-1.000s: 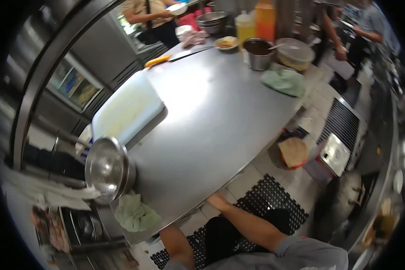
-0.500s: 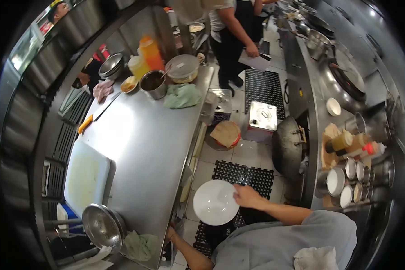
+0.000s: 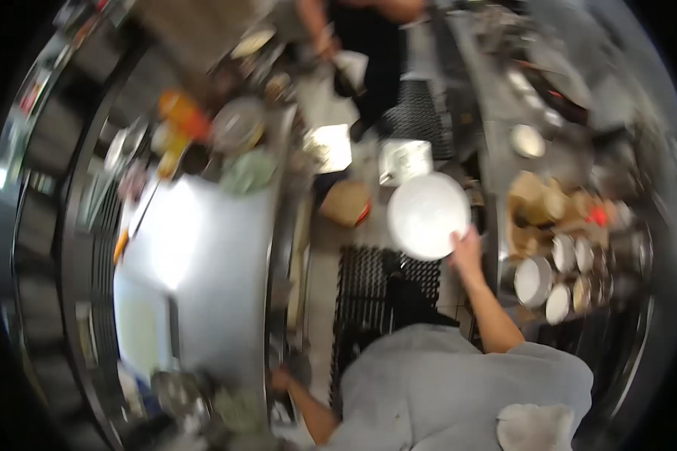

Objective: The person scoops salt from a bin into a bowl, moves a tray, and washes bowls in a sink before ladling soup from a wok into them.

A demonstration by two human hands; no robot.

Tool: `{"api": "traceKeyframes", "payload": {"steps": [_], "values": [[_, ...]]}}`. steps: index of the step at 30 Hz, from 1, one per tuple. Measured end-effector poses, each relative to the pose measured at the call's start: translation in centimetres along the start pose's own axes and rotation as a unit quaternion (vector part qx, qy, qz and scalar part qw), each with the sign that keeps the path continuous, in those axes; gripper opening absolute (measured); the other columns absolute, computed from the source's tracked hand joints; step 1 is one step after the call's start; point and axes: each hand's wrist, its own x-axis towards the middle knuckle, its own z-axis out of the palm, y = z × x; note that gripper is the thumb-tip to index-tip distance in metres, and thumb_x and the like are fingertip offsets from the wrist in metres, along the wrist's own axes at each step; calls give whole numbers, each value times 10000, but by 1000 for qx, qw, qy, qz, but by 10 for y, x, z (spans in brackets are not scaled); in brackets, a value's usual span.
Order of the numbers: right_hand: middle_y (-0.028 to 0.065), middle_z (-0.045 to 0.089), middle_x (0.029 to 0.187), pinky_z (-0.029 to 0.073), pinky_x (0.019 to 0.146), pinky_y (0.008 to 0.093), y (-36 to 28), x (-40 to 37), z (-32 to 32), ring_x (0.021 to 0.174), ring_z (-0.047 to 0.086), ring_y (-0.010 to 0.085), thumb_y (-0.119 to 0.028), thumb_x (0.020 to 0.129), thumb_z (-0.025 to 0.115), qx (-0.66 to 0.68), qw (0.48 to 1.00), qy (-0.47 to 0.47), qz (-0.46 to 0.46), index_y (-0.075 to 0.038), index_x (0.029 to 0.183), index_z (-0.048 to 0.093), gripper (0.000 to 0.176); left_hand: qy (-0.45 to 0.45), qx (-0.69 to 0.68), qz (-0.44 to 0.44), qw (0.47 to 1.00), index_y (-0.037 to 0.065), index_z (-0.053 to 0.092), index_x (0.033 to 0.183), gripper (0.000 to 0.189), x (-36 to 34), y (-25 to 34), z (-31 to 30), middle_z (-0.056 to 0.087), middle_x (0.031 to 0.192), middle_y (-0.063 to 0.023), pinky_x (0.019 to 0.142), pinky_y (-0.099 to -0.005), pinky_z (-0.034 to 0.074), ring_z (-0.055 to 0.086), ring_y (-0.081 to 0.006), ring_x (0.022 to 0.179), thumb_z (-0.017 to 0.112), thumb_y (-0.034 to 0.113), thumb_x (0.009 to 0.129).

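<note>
Out in front of my body, my right hand [image 3: 465,249] grips a round white plate [image 3: 427,215] by its near right rim, fingers closed on the edge. Nothing lies on the plate. It is held over the floor, between the steel table and the cooking line. My left hand [image 3: 280,378] is low at the right edge of the steel table [image 3: 222,293], its fingers smeared by motion. Close to that hand, on the table's near end, are a metal colander [image 3: 177,391] and a green cloth [image 3: 237,408].
A white cutting board [image 3: 141,323] and orange-handled knife [image 3: 122,244] lie on the table. Sauce bottles [image 3: 182,116] and a green cloth stand farther back. A square tin [image 3: 405,161] sits on the floor. Ahead is another person [image 3: 368,60]. White containers [image 3: 532,282] line the right counter.
My right hand has carried the plate forward and to the right. My view has turned, blurring the surroundings. The person ahead has shifted left in view; my left hand stays by the table edge.
</note>
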Motion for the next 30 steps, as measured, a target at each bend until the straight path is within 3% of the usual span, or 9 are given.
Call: {"api": "traceKeyframes", "payload": {"steps": [3, 4, 5, 7, 10, 12, 15, 19, 30], "values": [[60, 563, 665, 346, 325, 253, 19, 51, 0, 403, 468, 120, -103, 924, 522, 9, 1000, -2, -30, -30, 1014, 500, 118, 17, 395, 130, 909, 33, 657, 1095, 425, 16, -33, 84, 640, 1104, -209, 775, -451, 489, 627, -320, 1010, 473, 374, 918], [60, 563, 667, 331, 318, 241, 9, 56, 5, 398, 459, 109, -107, 928, 514, 67, 997, -33, -21, -31, 1019, 504, 120, 402, 210, 181, 872, -44, 524, 1245, 534, 2, -24, 76, 679, 930, -225, 536, -505, 535, 667, -357, 657, 511, 370, 908], [61, 563, 668, 315, 311, 229, 0, 62, 9, 392, 450, 99, -111, 931, 507, 124, 991, -47, -10, -31, 1024, 508, 122, 275, -8, 127, 953, -56, 522, 1222, 502, -27, 0, 50, 669, 935, -243, 585, -506, 531, 662, -362, 702, 477, 347, 926], [62, 567, 673, 300, 307, 217, -6, 72, 18, 389, 443, 92, -114, 935, 496, 135, 989, -60, 1, -24, 1040, 507, 139, -19, -413, -148, 898, -80, 519, 1176, 451, -93, 82, -41, 649, 943, -279, 682, -508, 524, 653, -371, 794, 408, 301, 963], [66, 575, 682, 289, 301, 212, -1, 92, 12, 386, 439, 90, -123, 941, 490, 163, 984, -66, 25, -15, 1063, 507, 164, -93, -445, -190, 870, -94, 529, 1140, 429, -153, 129, -90, 646, 930, -292, 763, -480, 533, 658, -375, 839, 329, 259, 1001], [71, 584, 691, 299, 296, 215, 1, 102, 10, 389, 447, 94, -130, 946, 492, 203, 977, -52, 35, -15, 1086, 505, 182, 117, -266, 52, 955, -96, 549, 1081, 426, -166, 105, -46, 649, 833, -251, 595, -422, 530, 653, -342, 675, 308, 247, 1007], [51, 587, 695, 344, 301, 217, -4, 111, -1, 407, 491, 101, -129, 932, 518, 198, 977, 5, 81, -55, 1087, 513, 171, 240, -183, 310, 902, -91, 563, 1003, 439, -169, 127, -36, 637, 720, -190, 380, -352, 462, 608, -268, 460, 303, 262, 1013], [67, 568, 651, 306, 317, 244, -12, 138, -4, 395, 460, 115, -141, 937, 501, 298, 947, 66, 99, -37, 1050, 476, 155, -133, -367, 201, 898, -96, 501, 1025, 413, -205, 260, -146, 617, 714, -232, 424, -384, 473, 591, -290, 448, 354, 290, 1014], [107, 529, 600, 333, 319, 268, -10, 190, -43, 387, 465, 155, -156, 944, 451, 309, 873, 356, 123, -28, 1084, 356, 211, -310, -285, 503, 755, -48, 494, 1068, 358, -191, 507, -180, 610, 606, -174, 347, -332, 451, 575, -227, 375, 362, 281, 1019]]}}
